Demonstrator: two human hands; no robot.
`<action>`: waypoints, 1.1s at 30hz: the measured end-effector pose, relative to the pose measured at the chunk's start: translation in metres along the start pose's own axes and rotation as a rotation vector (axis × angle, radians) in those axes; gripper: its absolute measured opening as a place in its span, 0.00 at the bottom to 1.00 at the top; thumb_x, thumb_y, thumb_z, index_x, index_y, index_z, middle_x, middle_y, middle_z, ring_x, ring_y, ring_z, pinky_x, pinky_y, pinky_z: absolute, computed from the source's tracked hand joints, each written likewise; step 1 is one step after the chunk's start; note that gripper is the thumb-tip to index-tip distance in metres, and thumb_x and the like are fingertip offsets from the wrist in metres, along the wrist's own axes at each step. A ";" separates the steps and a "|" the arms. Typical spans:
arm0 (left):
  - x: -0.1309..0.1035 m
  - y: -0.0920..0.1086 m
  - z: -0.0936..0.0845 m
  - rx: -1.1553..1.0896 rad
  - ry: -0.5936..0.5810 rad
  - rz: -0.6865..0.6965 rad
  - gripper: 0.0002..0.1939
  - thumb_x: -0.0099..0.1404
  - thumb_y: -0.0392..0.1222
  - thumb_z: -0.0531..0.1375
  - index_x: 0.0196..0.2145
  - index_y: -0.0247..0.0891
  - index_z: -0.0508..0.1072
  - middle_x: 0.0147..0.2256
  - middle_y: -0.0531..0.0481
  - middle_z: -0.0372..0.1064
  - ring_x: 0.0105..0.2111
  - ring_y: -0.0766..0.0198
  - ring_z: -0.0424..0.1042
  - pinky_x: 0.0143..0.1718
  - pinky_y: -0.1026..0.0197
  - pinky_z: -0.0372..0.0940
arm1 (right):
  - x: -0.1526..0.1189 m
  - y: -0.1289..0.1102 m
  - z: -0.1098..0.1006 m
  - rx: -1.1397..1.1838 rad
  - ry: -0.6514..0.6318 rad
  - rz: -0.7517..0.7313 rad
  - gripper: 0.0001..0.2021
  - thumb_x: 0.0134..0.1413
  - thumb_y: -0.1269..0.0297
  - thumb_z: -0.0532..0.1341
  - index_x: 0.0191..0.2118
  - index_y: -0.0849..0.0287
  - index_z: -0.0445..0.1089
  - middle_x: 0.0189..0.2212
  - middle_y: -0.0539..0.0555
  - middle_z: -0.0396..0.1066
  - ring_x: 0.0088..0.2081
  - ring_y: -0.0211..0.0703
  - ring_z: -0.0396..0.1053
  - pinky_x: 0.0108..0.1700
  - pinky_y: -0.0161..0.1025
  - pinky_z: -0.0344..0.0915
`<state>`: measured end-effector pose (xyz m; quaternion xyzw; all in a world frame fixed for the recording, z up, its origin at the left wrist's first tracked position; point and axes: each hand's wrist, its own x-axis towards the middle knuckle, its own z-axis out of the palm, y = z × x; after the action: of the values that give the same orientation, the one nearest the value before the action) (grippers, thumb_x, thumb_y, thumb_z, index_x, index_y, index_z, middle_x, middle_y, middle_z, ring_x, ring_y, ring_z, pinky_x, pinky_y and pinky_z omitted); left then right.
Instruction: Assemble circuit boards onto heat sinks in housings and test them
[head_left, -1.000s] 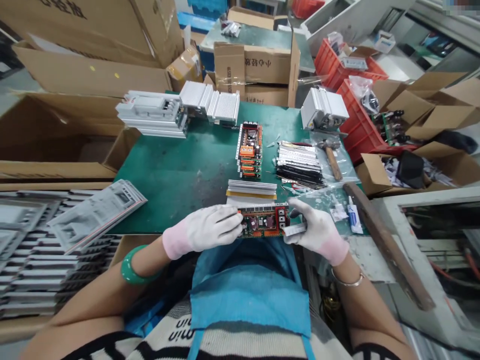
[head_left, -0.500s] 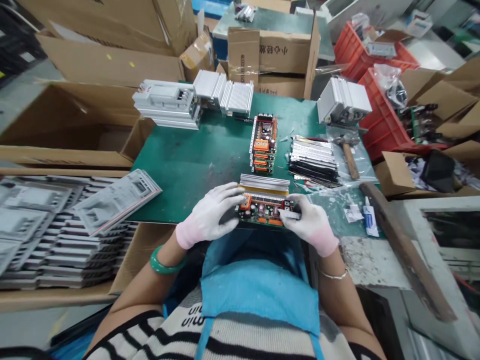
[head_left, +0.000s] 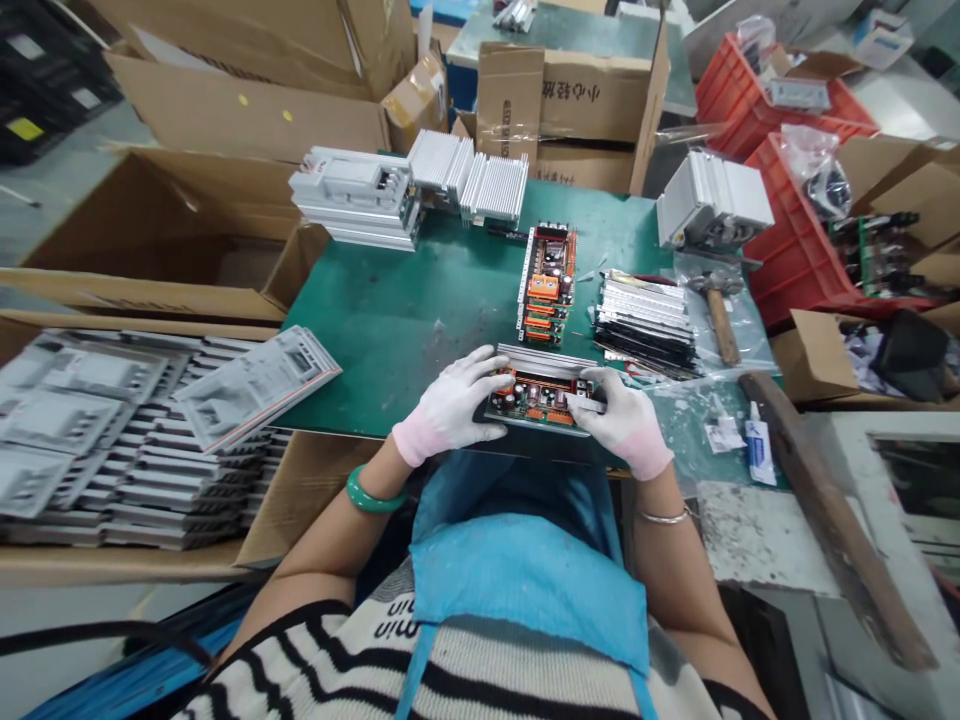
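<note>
A green circuit board [head_left: 536,397] with orange and black parts lies over a ribbed aluminium heat sink [head_left: 551,358] at the near edge of the green mat [head_left: 405,320]. My left hand [head_left: 454,408], in a white glove, grips the board's left end. My right hand [head_left: 622,420], also gloved, holds the board's right end and presses a small silver strip [head_left: 586,405] against it with the fingers.
A second circuit board [head_left: 547,282] lies farther back, beside a stack of black and silver strips [head_left: 645,320] and a hammer [head_left: 716,310]. Heat sinks [head_left: 360,195] stand at the back. Cardboard boxes, red crates [head_left: 787,240], bagged parts [head_left: 255,385] and a glue tube [head_left: 757,450] surround the mat.
Both hands have brought the board forward onto the heat sink, and the silver strip now sits at the board's right end. The camera view has shifted left and down.
</note>
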<state>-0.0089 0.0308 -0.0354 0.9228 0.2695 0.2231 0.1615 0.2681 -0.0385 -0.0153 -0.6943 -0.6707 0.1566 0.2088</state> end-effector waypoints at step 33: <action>0.003 -0.002 0.000 -0.049 0.012 -0.011 0.29 0.58 0.48 0.67 0.54 0.38 0.66 0.54 0.40 0.68 0.57 0.48 0.66 0.62 0.43 0.61 | -0.051 0.020 -0.015 -0.029 0.154 0.270 0.17 0.61 0.57 0.54 0.53 0.56 0.67 0.48 0.58 0.72 0.43 0.51 0.74 0.42 0.45 0.70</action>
<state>-0.0079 0.0337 -0.0350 0.9157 0.2701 0.2343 0.1837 0.2904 -0.0909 -0.0156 -0.7912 -0.5554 0.1199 0.2262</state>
